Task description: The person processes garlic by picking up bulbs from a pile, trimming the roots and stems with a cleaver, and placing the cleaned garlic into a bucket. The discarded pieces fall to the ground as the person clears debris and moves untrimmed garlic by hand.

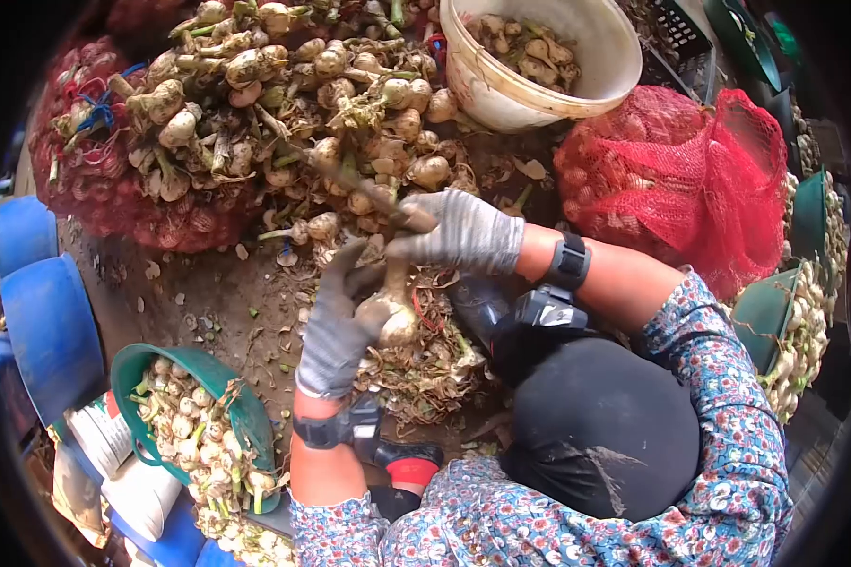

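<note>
My left hand [336, 326], in a grey work glove, is closed round a garlic bulb [399, 324] whose stem points up. In my right hand [459, 230], also gloved, is the handle of a knife [369, 194]; its blade is blurred and reaches up and left over the heap. The right fingers are close to the bulb's stem. Under the bulb lies a pile of dry trimmings and roots [421, 383]. Just beyond the hands rises a big heap of garlic with stems [331, 90].
A white bucket [501, 99] holding bulbs stands at the top. To its right sits a red mesh sack [671, 170]. A green bucket [255, 420] spills garlic at lower left, near blue containers [52, 331]. More green buckets [764, 317] line the right side.
</note>
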A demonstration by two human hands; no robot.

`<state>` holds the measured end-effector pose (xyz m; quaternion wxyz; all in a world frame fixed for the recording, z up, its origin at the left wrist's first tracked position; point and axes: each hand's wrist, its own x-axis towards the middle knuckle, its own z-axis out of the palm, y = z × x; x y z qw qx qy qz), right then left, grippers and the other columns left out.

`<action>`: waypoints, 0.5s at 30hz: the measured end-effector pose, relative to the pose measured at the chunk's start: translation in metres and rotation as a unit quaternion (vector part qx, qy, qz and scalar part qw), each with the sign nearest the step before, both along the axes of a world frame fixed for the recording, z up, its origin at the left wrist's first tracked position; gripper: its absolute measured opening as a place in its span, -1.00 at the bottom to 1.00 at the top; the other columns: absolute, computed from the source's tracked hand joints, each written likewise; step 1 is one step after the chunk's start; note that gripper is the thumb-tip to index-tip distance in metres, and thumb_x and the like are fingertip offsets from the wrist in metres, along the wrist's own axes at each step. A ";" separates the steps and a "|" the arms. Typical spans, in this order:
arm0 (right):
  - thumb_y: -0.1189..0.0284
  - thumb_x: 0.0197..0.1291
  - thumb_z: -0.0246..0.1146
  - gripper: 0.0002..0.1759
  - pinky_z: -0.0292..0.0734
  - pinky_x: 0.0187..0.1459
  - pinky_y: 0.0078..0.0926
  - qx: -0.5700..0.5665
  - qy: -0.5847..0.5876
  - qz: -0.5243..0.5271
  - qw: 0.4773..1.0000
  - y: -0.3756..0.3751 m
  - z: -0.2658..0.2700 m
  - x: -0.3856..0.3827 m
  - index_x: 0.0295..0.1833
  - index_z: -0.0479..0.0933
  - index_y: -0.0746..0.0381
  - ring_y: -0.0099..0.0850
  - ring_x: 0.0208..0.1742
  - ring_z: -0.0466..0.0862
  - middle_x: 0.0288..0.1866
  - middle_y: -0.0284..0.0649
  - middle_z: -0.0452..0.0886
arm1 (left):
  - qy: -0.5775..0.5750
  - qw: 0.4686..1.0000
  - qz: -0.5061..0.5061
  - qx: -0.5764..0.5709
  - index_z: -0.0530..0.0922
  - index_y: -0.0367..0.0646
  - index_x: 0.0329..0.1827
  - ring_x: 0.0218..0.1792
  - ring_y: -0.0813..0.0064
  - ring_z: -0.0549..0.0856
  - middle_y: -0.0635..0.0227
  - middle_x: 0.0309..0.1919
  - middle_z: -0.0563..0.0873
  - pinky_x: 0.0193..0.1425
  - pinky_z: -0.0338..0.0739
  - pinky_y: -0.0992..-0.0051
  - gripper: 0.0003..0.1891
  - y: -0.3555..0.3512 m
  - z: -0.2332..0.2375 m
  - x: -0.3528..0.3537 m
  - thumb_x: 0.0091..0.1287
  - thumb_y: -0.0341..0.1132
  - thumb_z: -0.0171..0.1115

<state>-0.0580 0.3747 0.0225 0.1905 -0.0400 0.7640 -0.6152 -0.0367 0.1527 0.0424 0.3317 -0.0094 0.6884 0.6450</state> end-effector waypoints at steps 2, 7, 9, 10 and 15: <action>-0.07 0.17 0.38 -0.54 0.41 -0.60 -0.53 -0.102 -0.309 -0.036 0.945 0.015 -0.001 0.002 -0.16 0.59 0.11 -0.56 -0.61 0.54 -0.51 -0.37 0.57 | -0.010 0.980 0.054 0.193 0.10 -0.13 0.56 0.33 0.18 0.49 0.03 0.31 0.45 0.34 0.50 0.25 0.16 -0.007 -0.007 0.010 0.00 0.29 0.48; -0.14 0.26 0.26 -0.57 0.21 -0.72 -0.58 -0.263 -0.463 -0.030 0.846 0.005 -0.045 0.024 -0.20 0.46 0.00 -0.59 -0.71 0.39 -0.69 -0.54 0.27 | 0.033 0.963 0.142 0.225 0.23 -0.10 0.48 0.33 0.24 0.49 0.20 0.33 0.47 0.44 0.37 0.21 -0.05 0.014 -0.039 0.024 0.07 -0.05 0.57; -0.12 0.28 0.25 -0.56 0.30 -0.64 -0.50 -0.169 -0.439 -0.009 0.882 0.006 -0.038 0.021 -0.21 0.50 0.04 -0.52 -0.69 0.41 -0.65 -0.41 0.40 | 0.005 0.956 0.153 0.250 0.27 -0.10 0.42 0.25 0.32 0.56 0.19 0.28 0.52 0.34 0.49 0.29 -0.12 0.024 -0.030 0.016 0.07 -0.10 0.59; -0.10 0.28 0.26 -0.55 0.36 -0.60 -0.43 -0.100 -0.385 0.001 0.917 0.008 -0.039 0.020 -0.20 0.52 0.09 -0.45 -0.67 0.45 -0.62 -0.31 0.47 | 0.006 0.956 0.152 0.252 0.27 -0.10 0.42 0.25 0.32 0.56 0.19 0.28 0.52 0.34 0.49 0.29 -0.12 0.023 -0.031 0.014 0.07 -0.10 0.59; 0.28 0.13 0.35 -0.72 0.56 -0.21 -0.23 0.186 0.014 0.054 0.981 0.026 0.009 0.021 -0.08 0.55 0.15 -0.09 -0.27 0.68 -0.33 -0.06 0.65 | -0.019 0.986 0.083 0.143 0.25 -0.06 0.43 0.21 0.33 0.58 0.21 0.23 0.55 0.29 0.52 0.37 -0.16 0.001 -0.052 0.012 0.12 -0.20 0.54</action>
